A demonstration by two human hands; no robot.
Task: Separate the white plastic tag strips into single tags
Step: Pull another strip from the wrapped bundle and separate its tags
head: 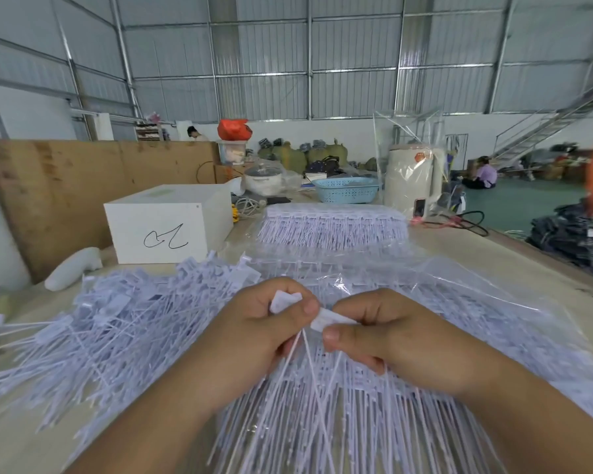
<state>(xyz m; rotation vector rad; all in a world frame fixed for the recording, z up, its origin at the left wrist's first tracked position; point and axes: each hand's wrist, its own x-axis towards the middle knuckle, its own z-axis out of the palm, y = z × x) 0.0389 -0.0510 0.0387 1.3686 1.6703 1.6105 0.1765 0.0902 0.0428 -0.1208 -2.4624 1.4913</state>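
Both your hands pinch neighbouring white plastic tag heads, ready to part them.

Your left hand [254, 323] has its grip closed on one flat white tag head [283, 300], thumb over it; your right hand [384, 333] pinches the adjoining tag head [324, 320], their thin tails hanging between your wrists above the bagged strips [356, 388] on the tabletop [476, 241]. Loose single tags [117, 323] lie heaped to your left. If you twist unevenly, a head may snap, or the tails may tangle and drag extra tags along.
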